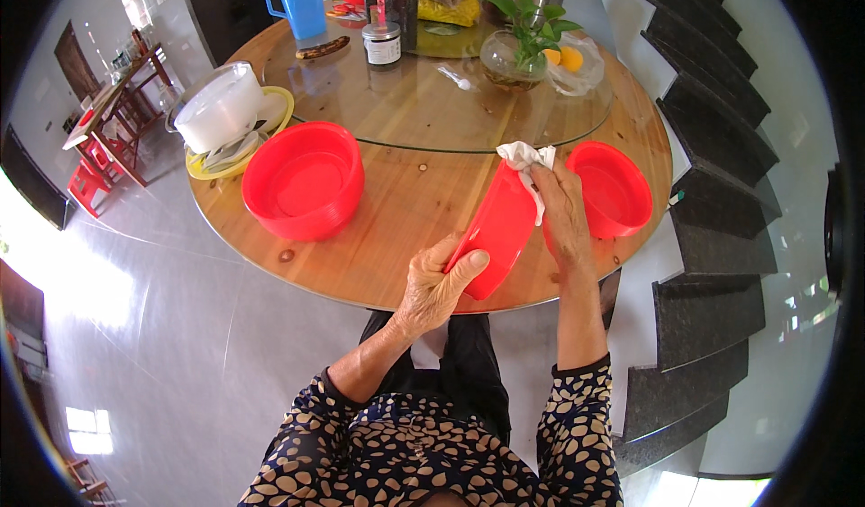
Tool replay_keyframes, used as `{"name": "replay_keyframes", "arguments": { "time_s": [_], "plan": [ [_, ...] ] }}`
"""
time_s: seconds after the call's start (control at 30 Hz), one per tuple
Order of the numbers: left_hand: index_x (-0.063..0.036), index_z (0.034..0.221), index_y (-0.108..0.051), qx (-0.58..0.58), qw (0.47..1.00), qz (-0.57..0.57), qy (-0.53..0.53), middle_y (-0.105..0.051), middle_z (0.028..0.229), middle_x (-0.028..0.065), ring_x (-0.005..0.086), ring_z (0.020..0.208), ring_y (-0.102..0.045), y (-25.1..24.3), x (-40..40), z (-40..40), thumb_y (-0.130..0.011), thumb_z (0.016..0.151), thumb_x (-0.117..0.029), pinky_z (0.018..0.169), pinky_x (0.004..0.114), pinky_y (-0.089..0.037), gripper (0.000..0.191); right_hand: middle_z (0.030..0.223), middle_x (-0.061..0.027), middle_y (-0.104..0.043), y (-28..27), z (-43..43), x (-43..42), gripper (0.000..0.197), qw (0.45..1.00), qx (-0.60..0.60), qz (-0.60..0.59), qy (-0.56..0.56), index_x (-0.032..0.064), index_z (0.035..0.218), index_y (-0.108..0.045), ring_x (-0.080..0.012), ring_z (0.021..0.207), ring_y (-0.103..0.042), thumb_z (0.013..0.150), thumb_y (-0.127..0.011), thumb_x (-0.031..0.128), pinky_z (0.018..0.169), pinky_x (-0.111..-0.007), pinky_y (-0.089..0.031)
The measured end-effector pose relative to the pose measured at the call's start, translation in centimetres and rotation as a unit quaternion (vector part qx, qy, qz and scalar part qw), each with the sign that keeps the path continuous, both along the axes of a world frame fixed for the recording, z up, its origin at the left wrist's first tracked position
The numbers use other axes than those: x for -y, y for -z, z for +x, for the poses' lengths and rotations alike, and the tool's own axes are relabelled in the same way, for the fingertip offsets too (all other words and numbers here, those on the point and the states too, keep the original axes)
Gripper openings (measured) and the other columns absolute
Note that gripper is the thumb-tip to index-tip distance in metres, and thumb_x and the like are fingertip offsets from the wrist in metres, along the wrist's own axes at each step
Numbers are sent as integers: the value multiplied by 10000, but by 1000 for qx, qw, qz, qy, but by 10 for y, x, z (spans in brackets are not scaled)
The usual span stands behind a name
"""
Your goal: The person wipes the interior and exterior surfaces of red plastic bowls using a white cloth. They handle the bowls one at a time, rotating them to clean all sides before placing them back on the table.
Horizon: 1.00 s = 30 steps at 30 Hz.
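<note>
A red plastic bowl point(503, 230) is tilted on its side above the table's front edge. My left hand point(442, 280) grips its near rim, thumb on one face and fingers behind. At its far end, my right hand point(561, 203) presses a crumpled white cloth or tissue point(524, 155) over the rim. Left of my hands stands a stack of red plastic bowls point(304, 182), nested together. Another red bowl point(611, 186) sits on the table just right of my right wrist, partly hidden by it.
The round wooden table point(399, 236) carries a glass turntable point(405, 115). On it are a glass vase with a plant point(513, 61), a jar point(382, 44) and a banana point(323, 48). A blue pitcher point(302, 7) stands behind. A yellow tray point(284, 101) holds white containers at left. Dark stairs point(716, 169) rise at right.
</note>
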<state>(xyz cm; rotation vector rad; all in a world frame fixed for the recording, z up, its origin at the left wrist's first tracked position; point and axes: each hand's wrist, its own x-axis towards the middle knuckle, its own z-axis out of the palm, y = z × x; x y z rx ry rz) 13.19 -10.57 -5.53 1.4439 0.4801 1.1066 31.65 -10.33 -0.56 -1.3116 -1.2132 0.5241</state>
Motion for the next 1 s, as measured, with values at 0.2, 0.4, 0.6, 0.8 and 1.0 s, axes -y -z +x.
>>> {"name": "replay_keyframes", "arguments": {
  "time_s": [0.2,0.4,0.6,0.8,1.0],
  "plan": [
    [-21,1165,-561,47,997,-56,-11,-568,944,-34,43,852,-470,-1,-4,6,-513,966,-337,733,211,-416,377,1099,-165,-530,9,-41,17,344,953,216,187,101,3,1202,-519,-243,914,-533,956,-445,234,830,-342,-430],
    [-8,1258,-476,104,987,-111,-53,-562,1185,118,155,1087,-520,-5,-15,12,-366,994,-407,919,332,-430,491,1375,-209,-381,42,-70,32,436,863,430,228,140,42,1212,-578,-426,1204,-416,781,-609,105,958,-480,-395],
    [-60,1236,-488,235,930,-281,-27,-569,1204,125,237,1022,-593,-7,-23,14,-463,939,-485,868,375,-497,519,1343,-27,-488,86,-77,50,266,823,506,234,105,87,1039,-682,-279,1289,-380,784,-621,133,1001,-443,-374],
    [-64,1278,-472,362,853,-372,53,-541,1280,105,258,1143,-537,6,-34,19,-443,948,-475,975,427,-442,528,1371,-146,-428,110,-71,66,259,868,428,194,160,31,1091,-643,-343,1306,-349,855,-576,114,1030,-497,-342],
    [-99,1315,-442,378,825,-400,128,-510,1316,45,219,1215,-480,13,-29,12,-399,973,-444,1014,428,-412,487,1252,-110,-468,102,-59,54,384,975,-139,83,151,-4,1319,-413,-179,988,-485,965,-434,145,810,-282,-433]
  ]
}}
